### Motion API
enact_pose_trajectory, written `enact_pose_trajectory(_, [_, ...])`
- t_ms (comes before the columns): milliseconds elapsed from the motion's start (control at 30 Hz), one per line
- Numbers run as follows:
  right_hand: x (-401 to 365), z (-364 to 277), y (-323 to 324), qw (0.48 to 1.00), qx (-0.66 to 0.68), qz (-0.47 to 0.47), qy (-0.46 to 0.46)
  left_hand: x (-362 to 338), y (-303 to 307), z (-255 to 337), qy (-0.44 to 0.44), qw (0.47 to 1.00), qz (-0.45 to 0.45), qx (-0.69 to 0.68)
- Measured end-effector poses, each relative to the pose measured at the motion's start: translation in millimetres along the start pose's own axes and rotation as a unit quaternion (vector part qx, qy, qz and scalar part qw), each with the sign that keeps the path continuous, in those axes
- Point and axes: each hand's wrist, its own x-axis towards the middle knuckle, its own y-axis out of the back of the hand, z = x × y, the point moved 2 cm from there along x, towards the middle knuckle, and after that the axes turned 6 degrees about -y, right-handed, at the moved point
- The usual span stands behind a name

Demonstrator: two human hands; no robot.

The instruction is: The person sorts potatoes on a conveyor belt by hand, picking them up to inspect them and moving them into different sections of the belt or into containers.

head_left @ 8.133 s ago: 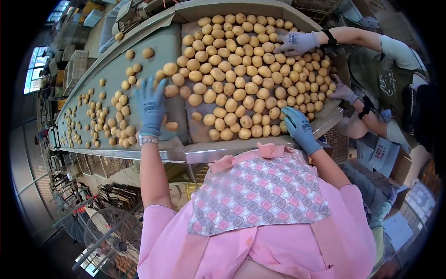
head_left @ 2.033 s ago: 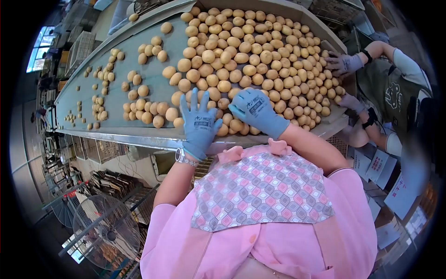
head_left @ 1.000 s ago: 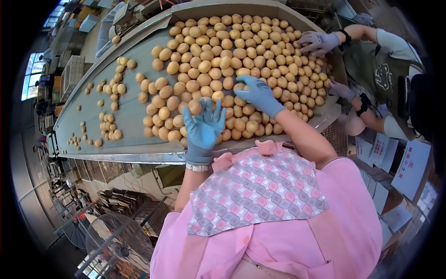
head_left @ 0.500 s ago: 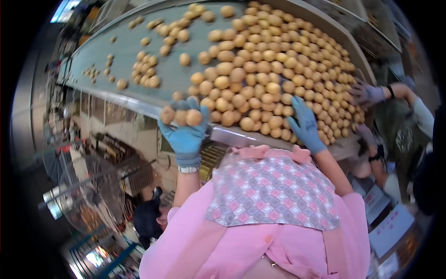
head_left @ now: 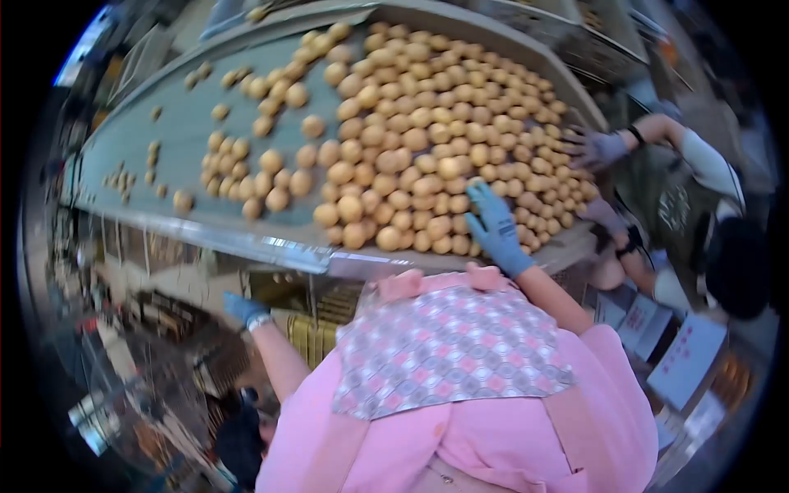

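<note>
Blue-gloved right hand: reaching over the near edge of the potatoes, fingers extending and slightly parting, tips touching the pile without closing around a potato.
Blue-gloved left hand: hanging below the ledge, clear of the belt; blur is hiding how open it is and whether it is holding anything.
Potatoes: lying round to oval, yellow-brown, smooth-looking; crowding together at the right, scattering in loose clusters at the left.
Belt: carrying the looser potatoes on flat, dull green material.
Ledge: running shiny and metallic along the near side.
Wall: enclosing the crowded potatoes on the far side.
Co-worker: touching the right end of the pile with a greyish-gloved upper hand, a lower hand reaching beside its edge.
Yellow crate: standing under the ledge, its contents blurring.
White box: showing red print at the right.
Apron: displaying pink, grey and white diamonds.
</note>
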Motion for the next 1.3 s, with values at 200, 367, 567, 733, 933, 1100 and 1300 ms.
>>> enact_pose_trajectory(200, [16,-17,-3,0.997,0.066,0.026,-0.022,-216,-232,156,-0.502,0.691,-0.444,0.270])
enact_pose_trajectory(367, [46,-1,10,0.994,0.092,-0.036,-0.045,-235,-316,166,-0.582,0.363,-0.612,0.393])
enact_pose_trajectory(567, [32,-3,9,0.996,0.040,0.018,0.072,-88,-377,177,-0.610,0.553,-0.262,0.504])
enact_pose_trajectory(733, [76,6,-16,0.996,-0.072,0.025,0.042,-278,-401,171,-0.641,0.432,-0.481,0.413])
enact_pose_trajectory(933, [138,15,-34,0.980,-0.161,0.095,-0.067,-241,-425,146,-0.713,0.334,-0.459,0.412])
enact_pose_trajectory(1100, [67,6,-16,0.995,-0.093,0.034,-0.005,-99,-416,181,-0.630,0.481,-0.430,0.433])
enact_pose_trajectory(1300, [-21,22,26,0.999,-0.047,0.002,-0.001,-58,-348,209,-0.559,0.488,-0.266,0.615])
